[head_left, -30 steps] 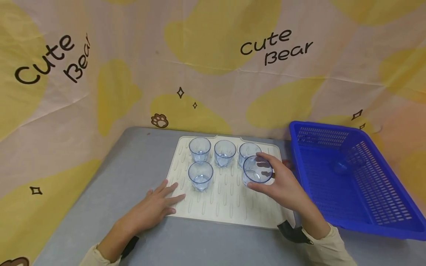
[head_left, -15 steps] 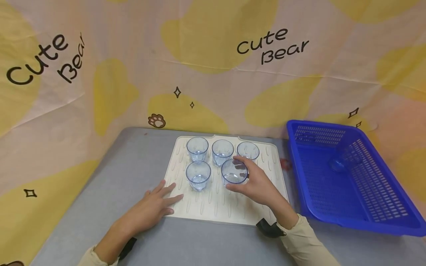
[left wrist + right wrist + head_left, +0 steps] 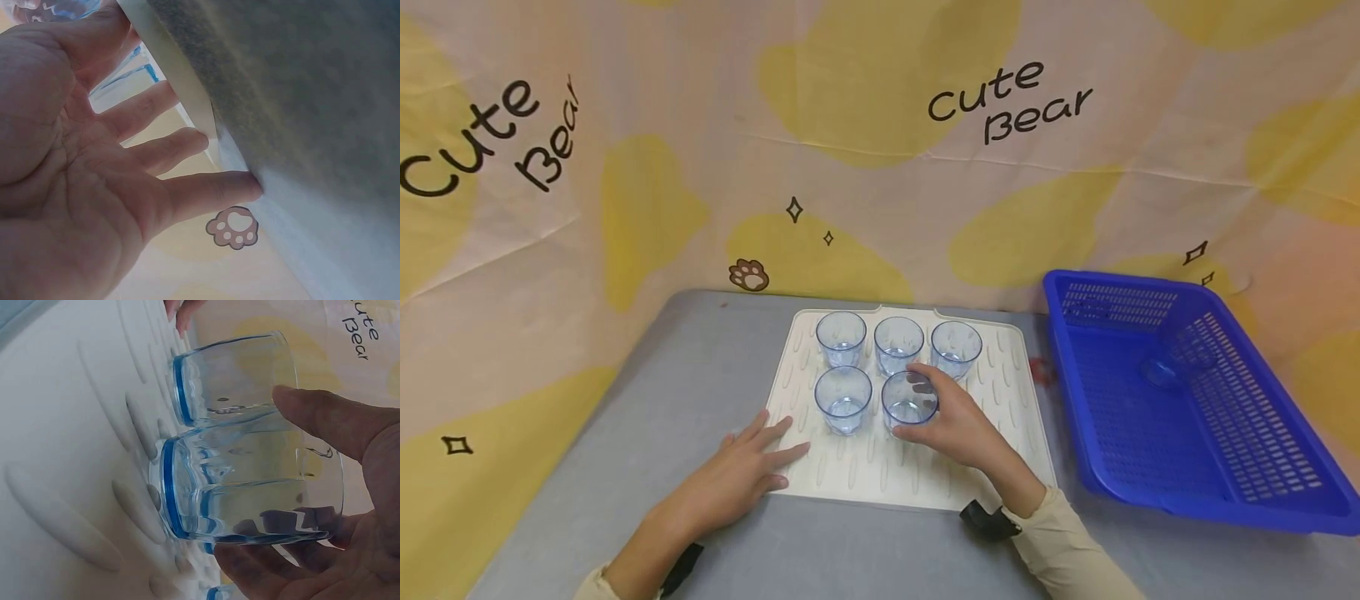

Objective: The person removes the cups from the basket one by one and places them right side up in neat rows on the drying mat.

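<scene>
My right hand (image 3: 958, 429) holds a clear blue-tinted drinking glass (image 3: 907, 408), thumb on the near side and fingers round the far side. It stands upright in the front row on a cream ribbed drying mat (image 3: 880, 483). In the right wrist view, the glass base (image 3: 172, 487) is right at the mat surface. Just left of it is a matching glass (image 3: 842, 402). A back row has three more glasses, including the middle one (image 3: 898, 337). My left hand (image 3: 741, 471) lies with spread fingers at the mat's left edge; its fingertips touch the edge.
A blue plastic basket (image 3: 1078, 417) with perforated walls stands to the right, a clear glass (image 3: 1159, 373) inside it. The grey tabletop (image 3: 655, 400) surrounds the mat. A printed cloth (image 3: 865, 167) hangs behind the table.
My right hand has carried the glass leftward and down to the mat, beside the front-left glass. The back-right glass is now less covered. My left hand has stayed at the mat's edge.
</scene>
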Demonstrator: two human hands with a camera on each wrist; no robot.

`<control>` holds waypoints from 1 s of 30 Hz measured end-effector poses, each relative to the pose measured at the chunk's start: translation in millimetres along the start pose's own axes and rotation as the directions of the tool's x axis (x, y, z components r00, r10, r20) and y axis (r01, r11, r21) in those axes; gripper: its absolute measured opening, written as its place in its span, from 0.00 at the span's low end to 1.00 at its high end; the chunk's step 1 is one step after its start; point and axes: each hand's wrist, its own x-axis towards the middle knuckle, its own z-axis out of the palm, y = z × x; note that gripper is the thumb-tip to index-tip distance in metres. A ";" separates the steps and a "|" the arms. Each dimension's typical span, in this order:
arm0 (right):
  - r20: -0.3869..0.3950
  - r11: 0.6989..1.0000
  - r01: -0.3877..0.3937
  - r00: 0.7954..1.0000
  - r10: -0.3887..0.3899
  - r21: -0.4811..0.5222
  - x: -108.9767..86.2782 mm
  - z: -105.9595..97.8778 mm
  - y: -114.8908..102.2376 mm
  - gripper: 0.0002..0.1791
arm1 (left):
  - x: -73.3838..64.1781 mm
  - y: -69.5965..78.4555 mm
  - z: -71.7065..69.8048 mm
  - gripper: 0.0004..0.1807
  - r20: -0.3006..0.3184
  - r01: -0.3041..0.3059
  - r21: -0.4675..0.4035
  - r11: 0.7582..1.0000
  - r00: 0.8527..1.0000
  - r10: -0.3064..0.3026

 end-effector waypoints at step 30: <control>0.020 0.999 -0.043 0.999 0.042 0.010 -1.0 0.9 0.8 0.53 | 0.2 2.2 -1.4 0.27 0.035 0.040 -0.019 0.999 0.999 -0.039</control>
